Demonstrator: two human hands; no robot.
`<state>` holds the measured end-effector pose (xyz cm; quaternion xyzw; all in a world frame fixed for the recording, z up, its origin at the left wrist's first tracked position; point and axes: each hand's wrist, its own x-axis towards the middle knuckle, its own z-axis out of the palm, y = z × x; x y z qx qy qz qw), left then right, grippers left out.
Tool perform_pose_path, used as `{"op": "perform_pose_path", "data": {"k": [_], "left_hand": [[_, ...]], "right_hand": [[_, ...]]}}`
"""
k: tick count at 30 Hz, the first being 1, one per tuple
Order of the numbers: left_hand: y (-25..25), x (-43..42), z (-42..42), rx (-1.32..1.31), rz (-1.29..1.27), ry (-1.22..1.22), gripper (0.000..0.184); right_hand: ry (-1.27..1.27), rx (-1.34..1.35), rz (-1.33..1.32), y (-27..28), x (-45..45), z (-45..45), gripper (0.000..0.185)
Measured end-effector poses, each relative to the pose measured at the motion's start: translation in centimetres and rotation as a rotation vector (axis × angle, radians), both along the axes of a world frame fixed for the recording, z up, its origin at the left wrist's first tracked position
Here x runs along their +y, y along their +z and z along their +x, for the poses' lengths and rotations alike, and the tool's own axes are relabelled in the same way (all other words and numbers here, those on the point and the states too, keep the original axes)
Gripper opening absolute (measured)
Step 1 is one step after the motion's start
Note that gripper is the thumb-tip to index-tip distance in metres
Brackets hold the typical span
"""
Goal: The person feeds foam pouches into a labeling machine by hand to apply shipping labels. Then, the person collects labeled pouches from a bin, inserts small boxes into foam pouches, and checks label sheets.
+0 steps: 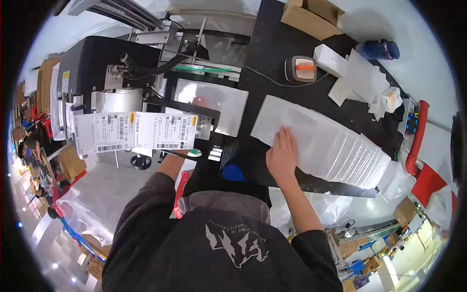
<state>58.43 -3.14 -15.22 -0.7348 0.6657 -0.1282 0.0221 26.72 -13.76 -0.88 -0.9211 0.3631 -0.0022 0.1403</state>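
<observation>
My right hand (282, 155) lies with its fingers stretched out flat on the near end of a fanned row of white, plastic-wrapped flat packets (335, 146). The packets overlap one another along the black table. My left forearm (170, 166) reaches under a strip of printed shipping labels (114, 132) that hangs from a black labelling machine (116, 58). The labels and a dark frame hide the fingers of that hand. Another flat white packet (228, 104), shiny on top, lies on the machine's bed to the right of the labels.
Beyond the packets stand a small grey-and-orange device (300, 69) and a white box (331, 60), with loose papers (360, 78) beside them. An open cardboard box (311, 18) sits at the table's far edge. A red tube (417, 138) rises at the right.
</observation>
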Motion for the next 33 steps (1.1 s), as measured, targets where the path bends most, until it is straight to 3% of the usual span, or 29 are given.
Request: {"op": "perform_pose_path", "data": {"k": [1, 2, 3, 4, 5, 7, 10, 13, 14, 16, 17, 18, 19, 21, 22, 26, 28, 31, 33], "left_hand": [[1.3, -0.8, -1.3, 0.73, -0.172, -0.003, 0.026], [2.2, -1.8, -3.7, 1.051, -0.354, -0.017, 0.026], [3.7, -3.0, -6.1, 1.149, -0.421, -0.082, 0.027], [5.5, -3.9, -7.6, 0.738, -0.104, -0.111, 0.033], [6.6, -4.2, -9.2, 0.834, -0.149, -0.174, 0.037], [7.5, -5.2, -10.3, 0.597, 0.079, -0.213, 0.047], [4.4, -3.6, -8.3, 0.604, 0.053, -0.154, 0.04], [-1.6, 0.2, -1.5, 0.75, -0.139, 0.002, 0.032], [-2.5, 1.5, 0.5, 0.808, -0.172, 0.05, 0.029], [-0.6, 2.3, 3.1, 0.962, 0.058, 0.183, 0.024], [3.3, 0.6, 2.2, 0.708, 0.008, 0.112, 0.023], [2.3, 0.2, 0.2, 0.705, 0.011, 0.109, 0.023], [1.1, -0.5, -2.2, 1.037, -0.268, 0.115, 0.028], [3.7, -3.1, -7.1, 1.044, -0.277, -0.017, 0.038], [7.2, -5.2, -8.4, 0.714, -0.011, -0.152, 0.041], [5.6, -4.6, -9.3, 0.561, 0.071, -0.193, 0.041], [4.1, -3.3, -6.2, 0.562, 0.107, -0.117, 0.04], [-0.5, 2.0, 1.4, 0.747, -0.046, 0.049, 0.039], [0.2, 4.1, 4.3, 0.8, -0.047, 0.132, 0.038]], "right_hand": [[0.003, -0.002, 0.032, -1.2, 0.1, 0.4, 0.052], [0.002, -0.021, 0.104, -2.6, 0.5, 1.3, 0.055], [0.002, -0.019, 0.11, -4.0, 0.8, 2.5, 0.055], [0.013, -0.097, 0.156, -5.2, 1.2, 4.0, 0.054], [0.018, -0.138, 0.174, -5.4, 1.0, 4.4, 0.054], [0.046, -0.194, 0.181, -4.4, 0.7, 4.9, 0.054], [0.102, -0.224, 0.161, 0.4, 1.1, 3.7, 0.054], [-0.055, -0.094, 0.151, 2.3, 0.4, 0.4, 0.053], [-0.055, 0.016, 0.035, 1.9, -0.2, -0.6, 0.055], [-0.061, 0.125, -0.077, 0.4, -0.1, -1.0, 0.057], [-0.048, 0.098, 0.0, -1.0, 0.0, -0.3, 0.056], [-0.033, 0.069, 0.074, -2.5, -0.1, 0.8, 0.056], [-0.017, 0.04, 0.147, -3.7, -0.2, 1.9, 0.055], [0.003, 0.019, 0.234, -4.6, 1.0, 3.0, 0.055], [0.009, -0.054, 0.245, -4.6, 1.5, 3.5, 0.053], [0.014, -0.261, 0.258, -2.8, 1.4, 3.9, 0.05], [0.005, -0.261, 0.249, 0.2, 1.0, 2.3, 0.051], [-0.076, -0.126, 0.1, 1.5, -0.2, -0.3, 0.053], [-0.067, -0.06, 0.02, 1.2, -1.0, -1.0, 0.053]]}}
